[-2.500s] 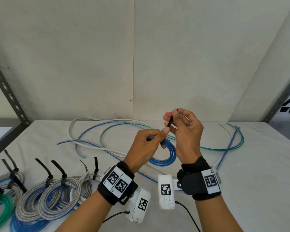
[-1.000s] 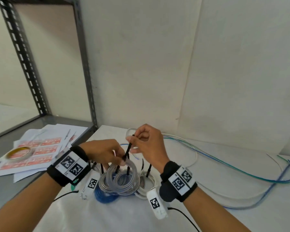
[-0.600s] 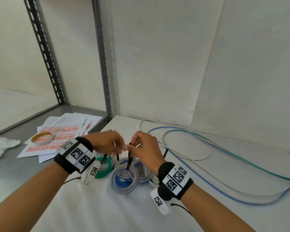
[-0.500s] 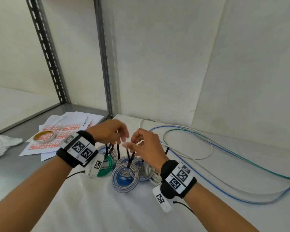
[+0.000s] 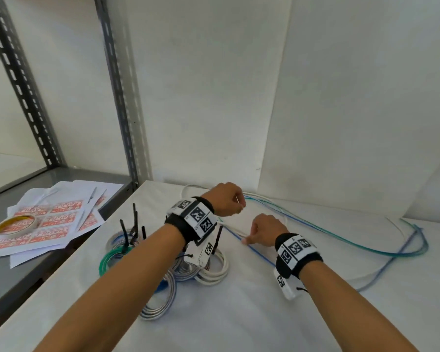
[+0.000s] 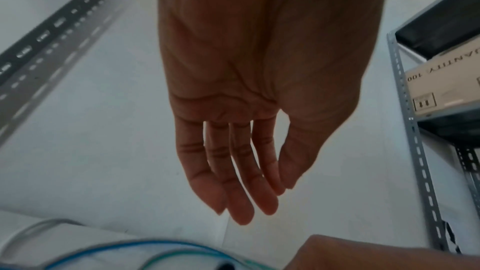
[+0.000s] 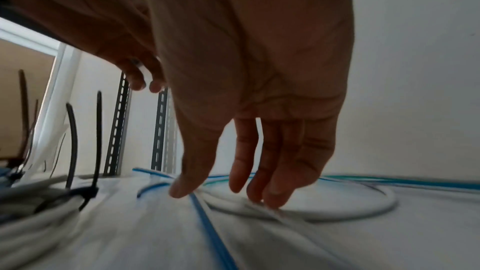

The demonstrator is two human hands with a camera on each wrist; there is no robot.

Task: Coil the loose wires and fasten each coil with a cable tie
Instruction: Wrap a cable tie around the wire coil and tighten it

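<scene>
From the head camera, both forearms reach over a white-covered bench (image 5: 252, 313). The left hand (image 5: 226, 201) hangs above the far loop of loose wires, fingers curled downward; whether it has hold of anything cannot be told from here. The right hand (image 5: 266, 231) is lower and nearer, its fingertips down at a white wire (image 5: 235, 231) and a blue wire (image 5: 258, 252) lying on the bench. The loose wires, white, blue and a teal wire (image 5: 353, 243), sweep away to the right in long curves. Left of the arms sits a cluster of finished wire coils (image 5: 208, 271), each bound with black cable ties (image 5: 135, 224) whose tails stand upright; a green coil (image 5: 107, 259) is the leftmost. On the grey shelf (image 5: 15, 270) beyond the bench edge lie sheets of red "FRAGILE" labels (image 5: 48, 219) and a roll of tape (image 5: 15, 223).

The left wrist camera shows the left hand (image 6: 249, 130) with fingers nearly straight and relaxed, holding nothing, above the blue wire (image 6: 124, 246) and teal wire (image 6: 176, 255).

The right wrist camera shows the right hand (image 7: 259, 130) spread loosely, thumb tip on the blue wire (image 7: 205, 210) and fingertips touching the white wire (image 7: 363, 210); nothing is gripped. A tied white coil (image 7: 33, 213) with cable ties (image 7: 97, 141) lies to the left.
</scene>
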